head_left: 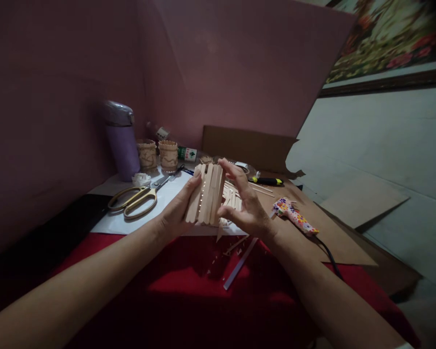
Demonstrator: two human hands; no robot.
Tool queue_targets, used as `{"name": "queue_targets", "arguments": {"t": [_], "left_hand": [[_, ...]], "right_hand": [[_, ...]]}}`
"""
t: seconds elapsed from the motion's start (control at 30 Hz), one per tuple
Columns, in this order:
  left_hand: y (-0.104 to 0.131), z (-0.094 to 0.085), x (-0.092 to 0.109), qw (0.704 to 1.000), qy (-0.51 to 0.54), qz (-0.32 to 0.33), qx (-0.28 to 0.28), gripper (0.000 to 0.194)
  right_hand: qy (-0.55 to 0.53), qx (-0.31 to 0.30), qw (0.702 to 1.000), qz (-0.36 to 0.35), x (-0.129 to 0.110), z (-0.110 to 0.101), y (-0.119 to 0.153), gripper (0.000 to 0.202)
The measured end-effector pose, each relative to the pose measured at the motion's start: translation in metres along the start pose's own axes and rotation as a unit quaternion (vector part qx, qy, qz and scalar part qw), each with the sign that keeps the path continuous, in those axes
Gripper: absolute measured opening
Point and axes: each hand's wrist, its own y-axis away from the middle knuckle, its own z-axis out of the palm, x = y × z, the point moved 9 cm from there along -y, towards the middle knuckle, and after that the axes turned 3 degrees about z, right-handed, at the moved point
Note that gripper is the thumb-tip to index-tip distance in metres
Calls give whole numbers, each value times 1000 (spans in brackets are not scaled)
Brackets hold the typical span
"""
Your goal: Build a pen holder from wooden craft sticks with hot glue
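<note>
A small holder made of upright wooden craft sticks [210,196] is held up above the table edge, with light showing through one gap between its sticks. My left hand [179,206] grips it from the left, the thumb lying along its front. On the other side my right hand [245,201] is opened around it, thumb and fingers spread; fingertips are at its right edge, and whether they touch is hard to tell. Loose craft sticks [232,196] lie behind the right hand. Gold-handled scissors [141,199] rest on white paper at left.
A purple bottle [122,150] and two decorated cups [168,156] stand at the back left. A flowered glue gun [296,215] with a black cord lies on cardboard at right, near a yellow-black cutter [269,181]. A glue stick [240,265] and wood bits lie on red cloth [189,286].
</note>
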Motion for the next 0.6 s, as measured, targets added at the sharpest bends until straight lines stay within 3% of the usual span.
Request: {"name": "queue_targets", "arguments": {"t": [0.17,0.43,0.6], "left_hand": [[-2,-1,-4,999,27,-36,-17,48],[-5,-2,-7,997,53,-44,-20,46],[0,0,-3,1000,-9,-18,-4,47]], "right_hand": [[-80,-6,996,42,9,3,1,70],[-27,-39,999,20,2,12,3,118],[-6,-29,999,13,-2,11,4,118]]}}
